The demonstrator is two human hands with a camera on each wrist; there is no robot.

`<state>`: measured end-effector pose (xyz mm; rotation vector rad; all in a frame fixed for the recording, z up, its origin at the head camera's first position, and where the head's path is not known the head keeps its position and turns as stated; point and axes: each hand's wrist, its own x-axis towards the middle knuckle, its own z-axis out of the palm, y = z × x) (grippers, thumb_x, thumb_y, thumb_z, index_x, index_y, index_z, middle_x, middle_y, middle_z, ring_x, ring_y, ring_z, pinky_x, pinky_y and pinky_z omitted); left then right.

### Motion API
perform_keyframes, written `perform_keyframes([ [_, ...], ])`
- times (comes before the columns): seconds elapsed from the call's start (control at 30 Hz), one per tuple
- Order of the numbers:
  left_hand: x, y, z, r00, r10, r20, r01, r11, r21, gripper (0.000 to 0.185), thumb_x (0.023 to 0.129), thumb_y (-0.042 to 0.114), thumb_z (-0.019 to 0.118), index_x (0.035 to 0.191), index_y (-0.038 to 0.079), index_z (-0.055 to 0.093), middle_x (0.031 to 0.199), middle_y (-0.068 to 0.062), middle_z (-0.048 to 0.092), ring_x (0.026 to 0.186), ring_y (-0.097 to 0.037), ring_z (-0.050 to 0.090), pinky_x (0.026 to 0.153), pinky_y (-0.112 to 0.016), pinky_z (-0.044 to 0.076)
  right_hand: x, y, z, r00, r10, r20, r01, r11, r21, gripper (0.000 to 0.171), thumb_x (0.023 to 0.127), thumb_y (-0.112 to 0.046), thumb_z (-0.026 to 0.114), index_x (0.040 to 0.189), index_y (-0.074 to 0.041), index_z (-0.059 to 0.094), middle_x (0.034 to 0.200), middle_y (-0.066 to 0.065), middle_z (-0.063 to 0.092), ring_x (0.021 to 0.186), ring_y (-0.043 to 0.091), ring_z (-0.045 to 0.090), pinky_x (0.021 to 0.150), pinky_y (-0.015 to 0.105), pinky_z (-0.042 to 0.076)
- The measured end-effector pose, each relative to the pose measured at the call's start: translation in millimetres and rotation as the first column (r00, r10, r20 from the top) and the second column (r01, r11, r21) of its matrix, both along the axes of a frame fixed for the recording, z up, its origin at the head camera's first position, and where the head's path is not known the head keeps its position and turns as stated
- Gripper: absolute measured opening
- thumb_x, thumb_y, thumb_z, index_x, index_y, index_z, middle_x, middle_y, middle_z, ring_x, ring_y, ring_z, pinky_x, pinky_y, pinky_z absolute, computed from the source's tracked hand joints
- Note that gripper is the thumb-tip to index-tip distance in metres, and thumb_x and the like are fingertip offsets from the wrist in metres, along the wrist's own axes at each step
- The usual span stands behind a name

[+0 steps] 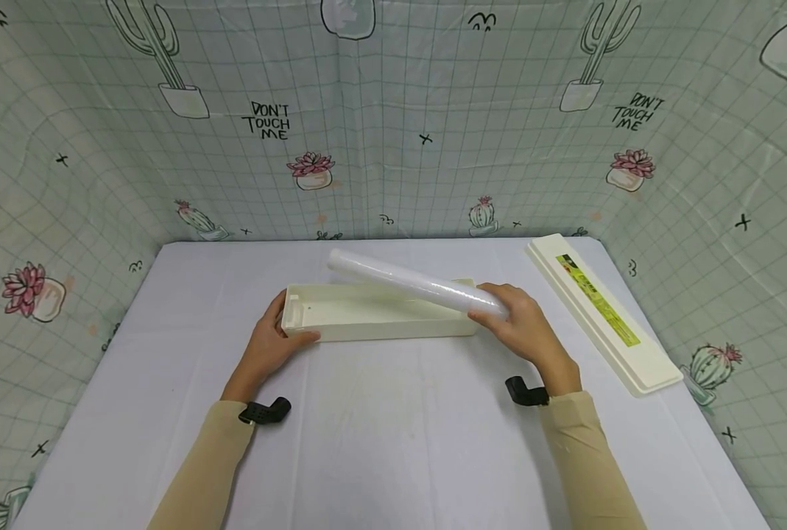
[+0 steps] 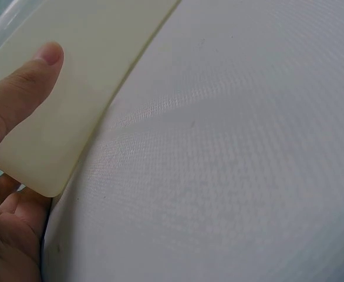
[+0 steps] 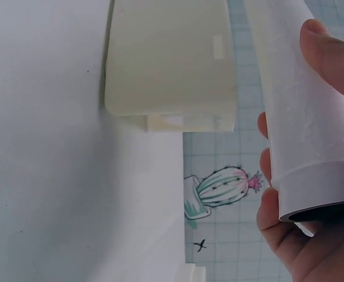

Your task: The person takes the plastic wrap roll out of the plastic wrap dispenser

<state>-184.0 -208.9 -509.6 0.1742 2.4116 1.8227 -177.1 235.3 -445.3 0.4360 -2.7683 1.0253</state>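
A long cream plastic box, lidless, lies crosswise on the table. My left hand holds its left end, thumb on the front wall and fingers round the end; the left wrist view shows that thumb flat on the wall. With my right hand I grip the right end of a roll of clear plastic wrap. The roll slants over the box, its far left end beyond the back wall. In the right wrist view, the roll's dark hollow core faces the camera and fingers curl round the wrap.
The box's long cream lid, with a yellow-green label, lies slanted along the table's right side. White cloth covers the table. A grid-patterned curtain with cactus drawings encloses the back and sides.
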Motion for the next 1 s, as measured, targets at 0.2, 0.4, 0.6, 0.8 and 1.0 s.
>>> perform_keyframes([
  [0.2, -0.4, -0.5, 0.4, 1.000, 0.010, 0.009, -0.009, 1.000, -0.023, 0.109, 0.087, 0.025, 0.086, 0.167, 0.024, 0.012, 0.164, -0.010, 0.035, 0.141, -0.030, 0.048, 0.097, -0.016, 0.045, 1.1, 1.3, -3.0, 1.000, -0.013, -0.020, 0.012, 1.000, -0.016, 0.048, 0.093, -0.027, 0.079, 0.134, -0.006, 0.065, 0.124, 0.020, 0.068, 0.105, 0.036, 0.062, 0.090, 0.054, 0.049],
  [0.4, -1.2, -1.0, 1.0, 1.000, 0.015, 0.003, -0.015, 0.999, -0.033, 0.110, 0.087, 0.025, 0.086, 0.167, 0.023, 0.011, 0.165, -0.010, 0.034, 0.142, -0.031, 0.048, 0.098, -0.017, 0.045, 1.9, 3.9, -3.9, 0.999, -0.036, -0.026, 0.036, 0.999, -0.025, 0.046, 0.093, -0.026, 0.079, 0.132, -0.009, 0.066, 0.122, 0.019, 0.069, 0.103, 0.035, 0.062, 0.088, 0.052, 0.048],
  [0.6, -1.8, -0.6, 0.7, 1.000, 0.013, 0.005, -0.013, 0.999, -0.035, 0.111, 0.087, 0.024, 0.086, 0.167, 0.023, 0.010, 0.166, -0.010, 0.033, 0.142, -0.030, 0.047, 0.095, -0.012, 0.043, 4.3, 7.9, -3.8, 0.999, -0.045, -0.029, 0.044, 0.998, -0.033, 0.045, 0.094, -0.027, 0.078, 0.133, -0.008, 0.066, 0.121, 0.020, 0.069, 0.103, 0.036, 0.062, 0.088, 0.054, 0.048],
  [0.8, -2.7, 0.1, -1.6, 1.000, 0.008, -0.005, -0.008, 1.000, -0.018, 0.109, 0.087, 0.024, 0.086, 0.167, 0.023, 0.012, 0.165, -0.010, 0.034, 0.141, -0.030, 0.048, 0.094, -0.009, 0.043, 4.9, 13.4, -7.0, 0.997, -0.063, -0.055, 0.061, 0.997, -0.040, 0.043, 0.093, -0.024, 0.079, 0.131, -0.008, 0.067, 0.121, 0.020, 0.070, 0.104, 0.036, 0.063, 0.088, 0.052, 0.048],
  [1.0, -2.0, -0.5, -2.6, 1.000, 0.005, -0.003, -0.005, 1.000, -0.017, 0.109, 0.088, 0.025, 0.085, 0.167, 0.023, 0.010, 0.165, -0.009, 0.034, 0.141, -0.030, 0.049, 0.093, -0.008, 0.044, 5.9, 18.9, -7.1, 0.995, -0.070, -0.077, 0.067, 0.997, -0.039, 0.043, 0.092, -0.022, 0.079, 0.130, -0.005, 0.067, 0.122, 0.022, 0.069, 0.104, 0.038, 0.064, 0.088, 0.054, 0.048],
])
